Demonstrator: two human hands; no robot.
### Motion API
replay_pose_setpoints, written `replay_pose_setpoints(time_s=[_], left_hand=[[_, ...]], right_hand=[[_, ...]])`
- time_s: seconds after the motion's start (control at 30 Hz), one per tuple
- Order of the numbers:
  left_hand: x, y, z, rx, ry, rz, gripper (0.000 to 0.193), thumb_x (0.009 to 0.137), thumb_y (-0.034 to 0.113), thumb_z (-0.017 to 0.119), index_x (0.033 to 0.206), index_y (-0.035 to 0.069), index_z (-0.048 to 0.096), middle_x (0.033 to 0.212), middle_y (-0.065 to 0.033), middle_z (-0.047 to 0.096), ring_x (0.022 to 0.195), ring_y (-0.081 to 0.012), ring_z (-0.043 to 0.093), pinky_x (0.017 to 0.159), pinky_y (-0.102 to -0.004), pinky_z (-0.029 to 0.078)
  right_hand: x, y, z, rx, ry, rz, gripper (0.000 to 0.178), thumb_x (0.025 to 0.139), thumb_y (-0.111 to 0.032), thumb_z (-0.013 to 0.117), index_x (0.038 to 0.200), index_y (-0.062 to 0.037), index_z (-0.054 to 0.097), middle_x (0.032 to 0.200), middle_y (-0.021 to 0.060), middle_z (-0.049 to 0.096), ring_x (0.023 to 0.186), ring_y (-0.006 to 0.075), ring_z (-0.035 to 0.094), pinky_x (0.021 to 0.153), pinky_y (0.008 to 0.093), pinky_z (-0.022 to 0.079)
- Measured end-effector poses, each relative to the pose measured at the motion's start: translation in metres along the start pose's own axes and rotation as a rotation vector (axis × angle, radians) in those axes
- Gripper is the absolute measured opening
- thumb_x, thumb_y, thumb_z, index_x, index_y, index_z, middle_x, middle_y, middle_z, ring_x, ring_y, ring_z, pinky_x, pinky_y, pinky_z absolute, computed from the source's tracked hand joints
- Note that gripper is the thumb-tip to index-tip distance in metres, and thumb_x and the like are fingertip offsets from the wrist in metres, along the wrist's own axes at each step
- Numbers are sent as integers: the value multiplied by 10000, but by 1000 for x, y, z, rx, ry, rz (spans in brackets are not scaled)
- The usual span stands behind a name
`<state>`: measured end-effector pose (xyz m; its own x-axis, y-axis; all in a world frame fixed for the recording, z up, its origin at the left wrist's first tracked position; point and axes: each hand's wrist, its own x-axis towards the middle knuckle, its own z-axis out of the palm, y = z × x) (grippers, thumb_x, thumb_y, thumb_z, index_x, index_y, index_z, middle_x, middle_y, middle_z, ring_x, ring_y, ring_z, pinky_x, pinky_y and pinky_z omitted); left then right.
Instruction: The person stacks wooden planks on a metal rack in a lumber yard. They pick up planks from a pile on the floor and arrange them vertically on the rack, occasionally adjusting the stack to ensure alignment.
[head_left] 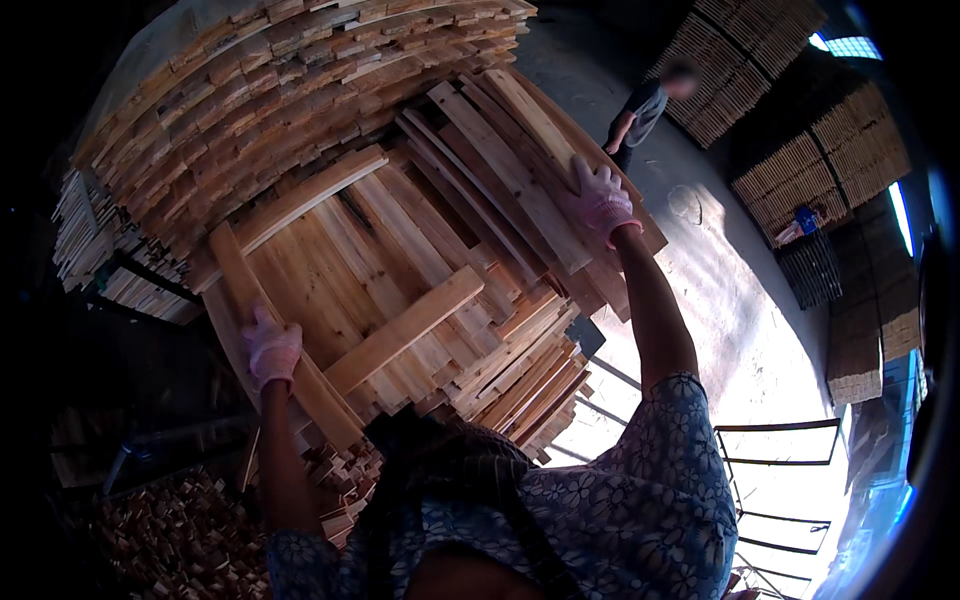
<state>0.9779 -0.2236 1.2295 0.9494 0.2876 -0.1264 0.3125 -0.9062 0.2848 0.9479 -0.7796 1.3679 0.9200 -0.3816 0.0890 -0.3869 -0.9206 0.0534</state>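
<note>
My left hand (272, 347), in a pale pinkish glove, is closed around the edge of a narrow wooden plank (315, 392) at the left side of a board stack. My right hand (602, 203), gloved alike, lies with its fingers apart on the near end of a light plank (535, 115) in a loose pile. Its palm side is hidden. Between my hands is a layer of flat boards (330, 270) set side by side. One crosspiece (405, 330) lies over this layer near me, and another (315, 198) lies along its far side.
A tall stack of planks (300, 90) rises beyond the boards. At the lower left lies a heap of wood offcuts (180, 530). A person (640, 115) stands at the far right near strapped wood stacks (790, 185). Metal frames (780, 427) stand on the sunlit floor at right.
</note>
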Motion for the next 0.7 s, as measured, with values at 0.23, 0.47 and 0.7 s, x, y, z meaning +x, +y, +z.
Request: replay_pose_setpoints(time_s=[0.23,0.47,0.7], left_hand=[[-4,-17,-5,-266,63,35,706,836,278,653,1454,169,329,1230,-367,457,1027,-540,600,893,-545,531],[-30,-41,-69,-356,-111,-148,820,844,370,709,1515,181,278,1446,-294,372,1264,-476,526,1037,-500,475],[-12,-68,-77,-88,-144,-221,737,894,305,671,1534,252,310,1467,-252,378,1304,-413,525,1057,-476,484]], right_hand=[[17,-9,21,24,-33,44,783,849,-522,657,1528,-300,335,1377,242,537,1298,481,495,1055,542,435],[-37,-46,33,134,54,-44,750,846,-380,753,1507,-269,418,1210,240,615,1131,462,611,922,547,513],[-136,-227,53,1004,-342,-355,819,827,-164,789,1540,-111,390,1398,219,548,1305,355,546,1090,387,448]])
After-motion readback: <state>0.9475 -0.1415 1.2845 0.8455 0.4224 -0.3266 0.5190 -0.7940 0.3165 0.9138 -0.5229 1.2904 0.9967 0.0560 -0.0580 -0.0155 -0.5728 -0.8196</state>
